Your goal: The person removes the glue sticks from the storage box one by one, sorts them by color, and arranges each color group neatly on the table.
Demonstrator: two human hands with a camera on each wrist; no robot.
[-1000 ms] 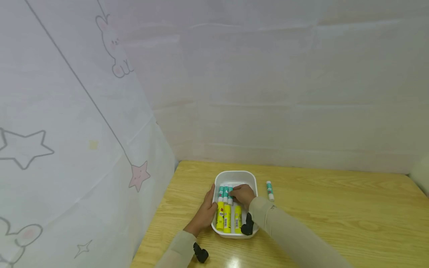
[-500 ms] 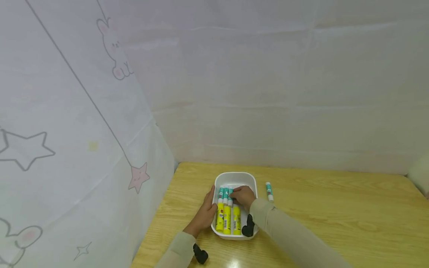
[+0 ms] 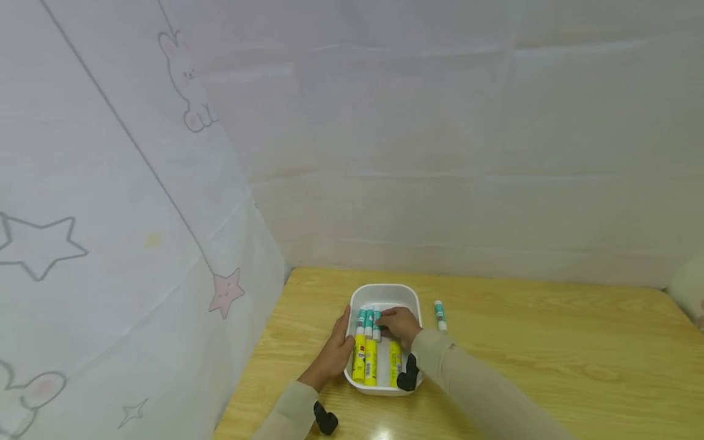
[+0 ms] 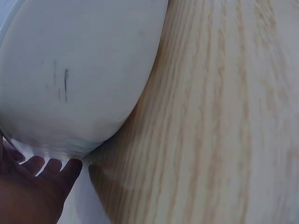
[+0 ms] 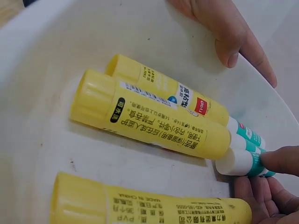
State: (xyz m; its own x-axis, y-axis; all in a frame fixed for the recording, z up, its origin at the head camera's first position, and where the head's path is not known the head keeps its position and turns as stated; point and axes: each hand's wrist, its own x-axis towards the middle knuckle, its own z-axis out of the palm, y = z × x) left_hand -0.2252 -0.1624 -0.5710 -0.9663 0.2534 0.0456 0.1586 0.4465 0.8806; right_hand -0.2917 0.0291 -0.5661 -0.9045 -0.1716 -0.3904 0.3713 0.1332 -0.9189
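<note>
Wooden bench (image 3: 550,342) carries a white tray (image 3: 385,294). Left hand (image 3: 333,351) grips it; right hand (image 3: 402,324) seemingly pinches a teal stick (image 5: 242,163).

The fingertips (image 4: 72,166) of your left hand (image 4: 30,198) touch the white tray (image 4: 93,60), whose outer wall rises above them, marked with dark scuffs (image 4: 66,85); to the right of your fingers spreads the wood-grain table (image 4: 215,112), a shadow (image 4: 108,189) just beside them.

Tray (image 3: 385,294): coloured white (dark streaks (image 4: 66,85) are seen outside) | large glue sticks (image 5: 154,119): coloured yellow, printed in black | small glue sticks (image 3: 440,315): banded teal and white | table (image 3: 550,354): grained yellow-brown | cloth (image 3: 159,256): printed with pink star (image 3: 226,293)
</note>
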